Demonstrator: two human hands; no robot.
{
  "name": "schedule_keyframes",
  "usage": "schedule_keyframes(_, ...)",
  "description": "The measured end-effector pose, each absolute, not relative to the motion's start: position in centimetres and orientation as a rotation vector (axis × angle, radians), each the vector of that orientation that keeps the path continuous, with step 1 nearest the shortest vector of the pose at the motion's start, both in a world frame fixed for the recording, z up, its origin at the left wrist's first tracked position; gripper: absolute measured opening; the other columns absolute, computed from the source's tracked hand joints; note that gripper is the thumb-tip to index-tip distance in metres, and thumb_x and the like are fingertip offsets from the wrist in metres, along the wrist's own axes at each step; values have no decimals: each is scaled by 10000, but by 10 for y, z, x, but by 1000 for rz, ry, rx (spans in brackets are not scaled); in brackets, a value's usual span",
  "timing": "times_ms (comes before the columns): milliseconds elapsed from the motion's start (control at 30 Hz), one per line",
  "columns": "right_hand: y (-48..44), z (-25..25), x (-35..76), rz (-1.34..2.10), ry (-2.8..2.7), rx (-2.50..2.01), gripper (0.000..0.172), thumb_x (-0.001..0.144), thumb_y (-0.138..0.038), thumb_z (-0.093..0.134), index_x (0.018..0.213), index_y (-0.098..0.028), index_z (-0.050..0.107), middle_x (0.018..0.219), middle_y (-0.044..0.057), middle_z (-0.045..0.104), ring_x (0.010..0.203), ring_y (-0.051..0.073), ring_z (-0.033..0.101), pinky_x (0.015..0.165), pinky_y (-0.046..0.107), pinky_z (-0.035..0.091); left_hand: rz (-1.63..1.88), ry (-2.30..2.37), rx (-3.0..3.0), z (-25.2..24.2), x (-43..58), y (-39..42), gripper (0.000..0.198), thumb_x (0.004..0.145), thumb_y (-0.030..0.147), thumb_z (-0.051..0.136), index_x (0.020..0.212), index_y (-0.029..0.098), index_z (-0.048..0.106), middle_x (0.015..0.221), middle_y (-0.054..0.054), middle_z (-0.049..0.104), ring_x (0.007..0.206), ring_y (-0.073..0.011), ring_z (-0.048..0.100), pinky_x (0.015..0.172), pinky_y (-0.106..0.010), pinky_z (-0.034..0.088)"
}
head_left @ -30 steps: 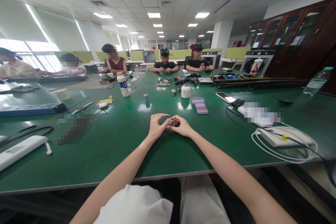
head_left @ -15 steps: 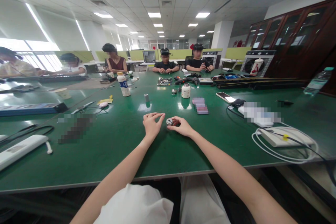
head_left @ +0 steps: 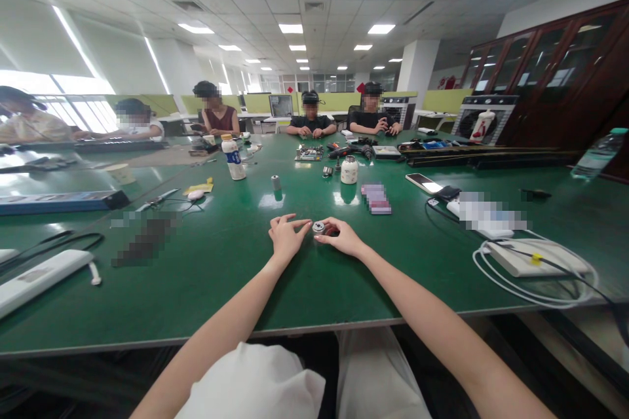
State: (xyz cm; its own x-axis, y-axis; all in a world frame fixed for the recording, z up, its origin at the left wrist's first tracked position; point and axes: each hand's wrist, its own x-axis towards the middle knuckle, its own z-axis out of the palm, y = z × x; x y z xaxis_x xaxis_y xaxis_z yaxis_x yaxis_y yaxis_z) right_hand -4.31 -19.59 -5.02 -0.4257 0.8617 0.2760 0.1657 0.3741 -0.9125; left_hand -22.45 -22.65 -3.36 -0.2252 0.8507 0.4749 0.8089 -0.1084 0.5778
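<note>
In the head view, you appear to be partway through handling the round metal piece (head_left: 318, 227): it is already in your grasp and has not been let go, while the grey cylinder (head_left: 276, 182) stands upright farther up the green table (head_left: 221, 288), untouched and well apart from both hands. How much handling is left cannot be told from here. Your right hand (head_left: 344, 237) pinches the piece from its right side, thumb at the near edge and forefinger curled around the far one, the other fingers bent in behind. Your left hand (head_left: 285, 236) comes in from the other side with thumb and forefinger drawn to nearly one point, just beside the rim; whether those tips touch it, you cannot tell. The piece sits between your two hands, nearer to you than the white jar (head_left: 348, 171). It is small, silvery and squat, with a pale round top facing up, marked by dark spots that could be holes. Its lower part is blurred, so whether it rests on the tabletop is unclear.
</note>
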Motion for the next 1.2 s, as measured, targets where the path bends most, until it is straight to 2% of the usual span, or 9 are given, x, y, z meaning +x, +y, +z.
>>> schedule_keyframes(100, -195, -51, -43, 1089, -1833, -895, 398, 688, -344, 822, 1030, -194, 684, 896, 21, 711, 765, 151, 620, 802, 320, 526, 1566, 1857, 1993, -28, -220, -228, 155, 861, 385, 690, 917, 302, 808, 1039, -74, 729, 1093, -288, 537, 1000, -484, 423)
schedule_keyframes(200, -195, -52, -43, 1091, -1833, -894, 408, 690, -339, 823, 1044, -196, 680, 908, 22, 712, 774, 151, 625, 802, 317, 526, 1673, 1677, 2090, -24, -214, -231, 146, 876, 367, 676, 904, 288, 796, 980, -47, 731, 1051, -249, 563, 1015, -445, 422)
schedule_keyframes(567, -197, -49, -43, 1077, -1846, -884, 428, 688, -370, 818, 1043, -184, 668, 873, 21, 716, 735, 144, 619, 748, 298, 525, 1500, 1559, 2159, -22, -214, -234, 136, 855, 350, 687, 886, 279, 799, 941, -38, 742, 1031, -243, 552, 992, -433, 437)
schedule_keyframes(733, -203, -43, -42, 942, -1910, -929, 389, 724, -380, 788, 1041, -193, 661, 898, 27, 726, 737, 153, 633, 726, 300, 522, 1403, 1594, 2169, -18, -213, -238, 149, 859, 309, 665, 911, 290, 804, 988, -36, 741, 1077, -246, 539, 1026, -437, 425)
schedule_keyframes(900, -209, -35, -37, 730, -2005, -1005, 333, 738, -461, 778, 918, -215, 643, 870, 24, 722, 755, 169, 647, 716, 303, 502, 1369, 1609, 2174, -19, -212, -238, 179, 864, 293, 654, 965, 304, 801, 1026, -32, 735, 1104, -247, 531, 1044, -439, 415)
schedule_keyframes(1200, -210, -33, -36, 727, -2014, -1015, 346, 734, -487, 776, 817, -227, 563, 837, -1, 703, 760, 175, 644, 716, 305, 476, 1383, 1608, 2155, -21, -214, -236, 180, 889, 290, 629, 940, 290, 801, 1019, -27, 741, 1088, -238, 541, 1028, -420, 420)
